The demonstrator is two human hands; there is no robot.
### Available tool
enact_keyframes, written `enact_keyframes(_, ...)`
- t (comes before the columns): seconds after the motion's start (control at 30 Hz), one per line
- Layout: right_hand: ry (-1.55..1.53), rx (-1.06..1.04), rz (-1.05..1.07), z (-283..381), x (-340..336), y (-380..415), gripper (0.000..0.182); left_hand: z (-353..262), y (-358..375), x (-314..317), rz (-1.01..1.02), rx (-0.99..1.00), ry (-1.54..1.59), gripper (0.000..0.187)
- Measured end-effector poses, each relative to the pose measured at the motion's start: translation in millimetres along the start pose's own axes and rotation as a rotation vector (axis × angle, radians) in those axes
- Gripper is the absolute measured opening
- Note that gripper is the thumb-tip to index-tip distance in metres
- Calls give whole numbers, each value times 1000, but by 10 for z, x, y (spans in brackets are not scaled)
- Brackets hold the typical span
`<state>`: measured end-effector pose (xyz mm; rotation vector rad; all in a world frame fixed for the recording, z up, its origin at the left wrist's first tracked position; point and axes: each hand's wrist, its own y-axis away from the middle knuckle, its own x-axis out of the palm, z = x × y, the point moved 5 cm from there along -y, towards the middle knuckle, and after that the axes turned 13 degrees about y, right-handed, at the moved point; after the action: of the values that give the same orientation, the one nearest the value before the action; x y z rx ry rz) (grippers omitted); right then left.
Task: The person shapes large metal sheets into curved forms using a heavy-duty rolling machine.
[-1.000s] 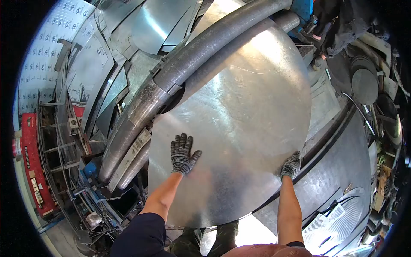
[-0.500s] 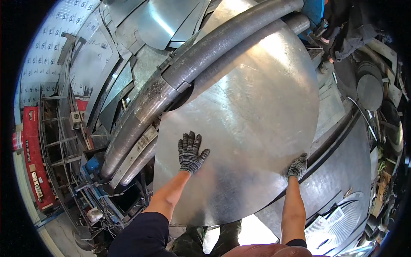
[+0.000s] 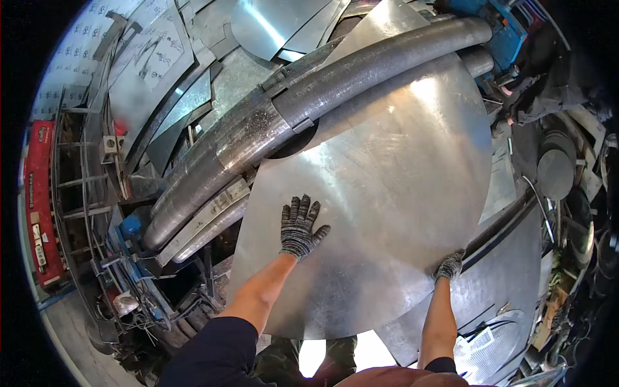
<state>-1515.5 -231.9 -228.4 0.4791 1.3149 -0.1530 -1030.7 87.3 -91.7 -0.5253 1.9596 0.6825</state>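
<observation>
A large, rounded sheet of bare metal (image 3: 380, 187) lies in front of me, its far side passing under thick curved pipes. My left hand (image 3: 302, 229), in a grey striped knit glove, rests palm down on the sheet's left part with the fingers spread. At the sheet's right edge is my right hand (image 3: 449, 265), gloved the same way. Its fingers are closed around the rim, with the fingertips partly hidden.
A long curved pipe (image 3: 387, 61) with a sleeve joint crosses above the sheet. Stacked metal offcuts (image 3: 242, 87) lie beyond it. To the left stand a metal rack (image 3: 84, 180) and a red case (image 3: 40, 200). Another person's dark clothing (image 3: 554, 77) shows at upper right.
The whole view has turned slightly, so the pipes sit further right and the red case higher. My left hand appears a little further right on the sheet; my right hand keeps its hold.
</observation>
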Motion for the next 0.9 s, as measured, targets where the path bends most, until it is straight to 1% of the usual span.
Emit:
enact_keyframes(0.03,19,-1,4,-17,-29,16,70,-4,-15,-39,-1,2,-7,74)
enact_keyframes(0.07,-183,152,112,-101,-47,95,70,-31,84,-52,13,2,-17,74)
enact_keyframes(0.13,-458,356,145,497,-405,587,67,-35,76,-68,25,0,-31,74)
enact_keyframes(0.17,-461,373,139,388,-305,495,67,-50,55,-35,35,-1,-39,74)
enact_keyframes(0.2,-436,319,162,305,-135,389,60,-55,41,3,35,-2,-56,73)
enact_keyframes(0.3,-249,220,202,600,-254,552,60,-72,21,79,25,-13,-93,73)
enact_keyframes(0.33,-68,192,196,696,-373,577,61,-85,85,97,40,-3,-85,73)
enact_keyframes(0.37,97,154,180,795,-498,544,63,-66,76,89,12,4,-79,73)
enact_keyframes(0.4,87,99,131,803,-567,527,64,-92,33,40,-19,14,-72,72)
enact_keyframes(0.43,77,106,118,790,-601,505,64,-102,-3,13,-25,31,-67,72)
enact_keyframes(0.5,130,80,135,782,-570,448,65,-107,31,13,-44,30,-57,71)
enact_keyframes(0.53,123,74,142,781,-446,439,65,-131,12,11,-50,10,-45,69)
enact_keyframes(0.6,-385,136,121,834,-196,347,63,-116,-99,66,-77,15,-73,68)
enact_keyframes(0.63,-611,176,117,754,-142,381,63,-122,-17,93,-64,6,-91,68)
enact_keyframes(0.67,-571,188,130,569,-229,425,63,-108,8,113,-54,-5,-85,69)
enact_keyframes(0.73,113,118,179,911,-550,414,66,-154,-50,60,-41,-9,-78,70)
enact_keyframes(0.77,112,110,181,942,-569,423,66,-159,-29,26,-14,-21,-76,70)
enact_keyframes(0.83,1,146,176,948,-547,385,70,-171,-47,1,-11,-28,-67,70)
enact_keyframes(0.87,-12,72,88,848,-407,248,68,-167,-39,20,-15,-28,-62,70)
enact_keyframes(0.9,-15,64,95,647,-158,40,68,-163,-46,44,-20,-29,-58,69)
